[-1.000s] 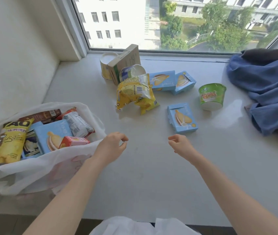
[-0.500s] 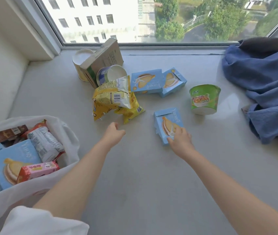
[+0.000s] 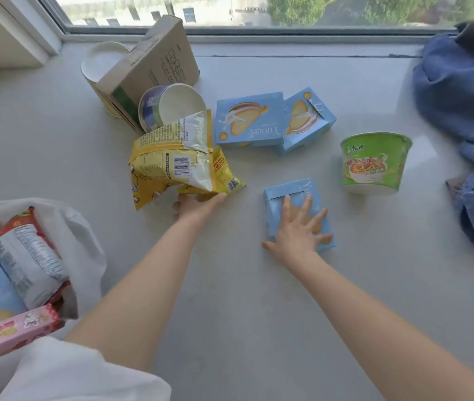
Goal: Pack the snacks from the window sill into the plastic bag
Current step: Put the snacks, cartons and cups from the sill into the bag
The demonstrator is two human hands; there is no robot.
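Nearest you, at the sill's left front edge, the white plastic bag already holds several snacks: a pink box, a silver-and-red packet and a blue box showing at its left. So the packing is well underway, but in my judgement roughly half remains.

Your right hand lies flat with fingers spread on the nearest blue biscuit box, pressing it, not yet gripping. Your left hand reaches under the yellow crisp bag, fingers touching its lower edge; whether they have closed on it I cannot tell (the bag hides the fingertips).

The crisp bag is crumpled and tipped up, barcode showing. Farther back, two more blue biscuit boxes lie touching mid-sill, the right one torn open. The green instant noodle bowl stands toward the right. Toward the back left corner, a cardboard carton leans between a yellow tub and a tipped blue-and-white cup.
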